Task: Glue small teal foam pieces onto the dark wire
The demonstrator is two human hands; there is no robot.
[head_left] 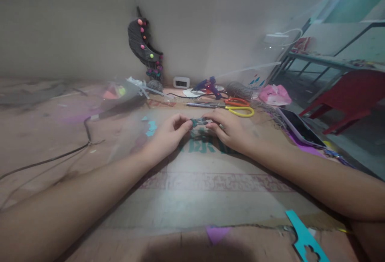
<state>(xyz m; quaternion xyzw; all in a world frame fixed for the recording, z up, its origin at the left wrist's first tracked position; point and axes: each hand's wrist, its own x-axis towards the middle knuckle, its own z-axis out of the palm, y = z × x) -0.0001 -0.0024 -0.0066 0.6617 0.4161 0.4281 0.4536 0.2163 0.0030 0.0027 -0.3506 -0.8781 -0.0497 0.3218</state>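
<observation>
The left hand (178, 129) and right hand (224, 127) pinch a small teal bit (195, 122). Stringy yarn (239, 90) lies at its two o'clock, green writing (200, 146) at six.

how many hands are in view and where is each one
2: the left hand and the right hand, close together over the printed surface, fingertips on a small blurred item between them. No other hand shows.
</observation>
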